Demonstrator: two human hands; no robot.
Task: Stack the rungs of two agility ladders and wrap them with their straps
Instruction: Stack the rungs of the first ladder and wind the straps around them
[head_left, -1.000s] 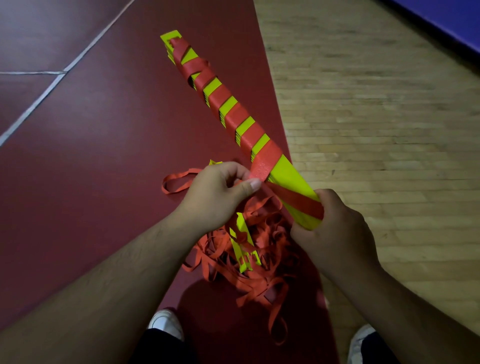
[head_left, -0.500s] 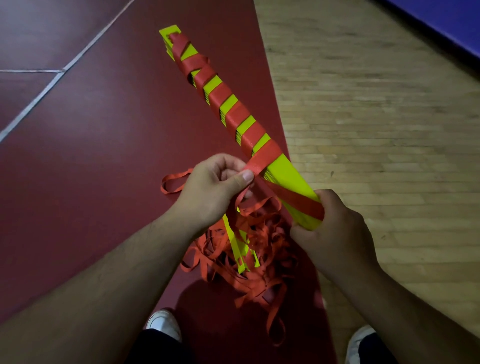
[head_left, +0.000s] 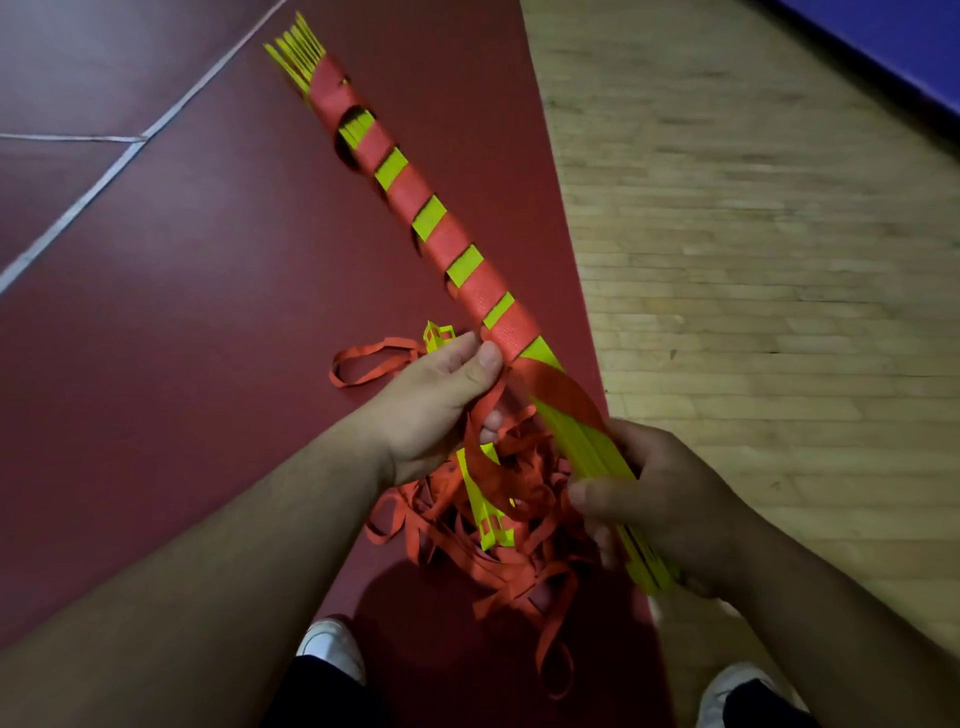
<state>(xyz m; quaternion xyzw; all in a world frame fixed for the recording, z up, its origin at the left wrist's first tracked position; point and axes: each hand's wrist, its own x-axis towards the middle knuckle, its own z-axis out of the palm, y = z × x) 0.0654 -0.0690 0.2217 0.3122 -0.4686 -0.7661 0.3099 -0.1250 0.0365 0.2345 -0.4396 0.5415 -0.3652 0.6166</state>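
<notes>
A stack of yellow-green rungs (head_left: 429, 218) slants from the upper left down to my right hand (head_left: 670, 499), which grips its near end. An orange strap (head_left: 563, 387) spirals around most of the stack; the far tips fan out bare. My left hand (head_left: 441, 395) pinches the strap between thumb and fingers just beside the bundle, where the last turn ends. Below my hands a tangled heap of orange straps (head_left: 498, 540) lies on the floor with a few loose yellow rungs (head_left: 483, 512) in it.
The heap lies on a dark red floor strip (head_left: 208, 312) with white lines at the left. Light wooden flooring (head_left: 753, 260) runs along the right, and a blue mat edge (head_left: 904, 47) is at the top right. My two white shoes (head_left: 332, 649) stand at the bottom.
The bundle has turned in my right hand, so its wide face now shows and its far tips fan out. My left hand still pinches the strap beside the bundle.
</notes>
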